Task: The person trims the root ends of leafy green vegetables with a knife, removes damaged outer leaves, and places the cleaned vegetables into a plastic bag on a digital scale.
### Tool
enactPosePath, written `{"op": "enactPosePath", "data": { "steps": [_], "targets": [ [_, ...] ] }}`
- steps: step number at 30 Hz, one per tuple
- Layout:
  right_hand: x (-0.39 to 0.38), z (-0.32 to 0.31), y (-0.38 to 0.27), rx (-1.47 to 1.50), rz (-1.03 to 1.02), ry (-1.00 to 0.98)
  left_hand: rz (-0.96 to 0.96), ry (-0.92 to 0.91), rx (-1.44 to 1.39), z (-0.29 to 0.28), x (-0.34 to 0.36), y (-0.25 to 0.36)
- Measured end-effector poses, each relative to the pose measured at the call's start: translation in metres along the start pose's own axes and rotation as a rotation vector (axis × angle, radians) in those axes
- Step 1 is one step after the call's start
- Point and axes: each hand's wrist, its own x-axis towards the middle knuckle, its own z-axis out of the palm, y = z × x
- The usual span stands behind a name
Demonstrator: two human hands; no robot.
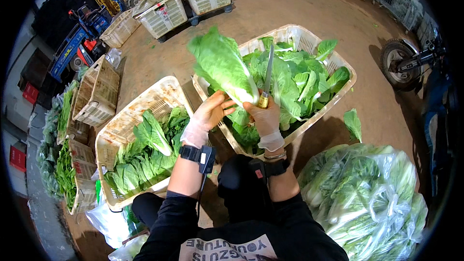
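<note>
A pale-ribbed head of leafy greens (224, 65) is held up in the air over the near left corner of the right crate (304, 41), its leaves pointing far and left, its white base near and right, between the two hands. The left hand (209, 110) has its fingers loosely curled and parted at the near side of the base; whether they grip it or merely steady it, I cannot tell. The right hand (265, 118) is closed around the yellowish handle of a knife (268, 70), blade upright, with the thumb against the base. The step in hand looks like turning and trimming this head; the next move seems to call for a firm hold by the left hand and the edge brought to the base, clear of the fingers. Loose leafy greens (290, 79) fill the right crate, while the left crate (162, 96) holds heads lying together (140, 166). Farther right, a stray leaf (353, 123) lies on the floor (295, 2), and nearer, beside the right forearm, sits a bulging clear plastic bag of greens (369, 203).
</note>
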Motion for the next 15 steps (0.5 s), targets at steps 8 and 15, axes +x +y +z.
{"op": "enactPosePath", "data": {
  "steps": [8, 15],
  "targets": [
    [0.0, -0.016, -0.005, -0.248, 0.067, -0.151, 0.217, 0.152, -0.458, 0.036, 0.006, -0.013],
    [0.014, -0.038, 0.034, 0.238, 0.515, -0.244, 0.272, 0.055, -0.487, 0.021, 0.0, -0.032]
  ]
}}
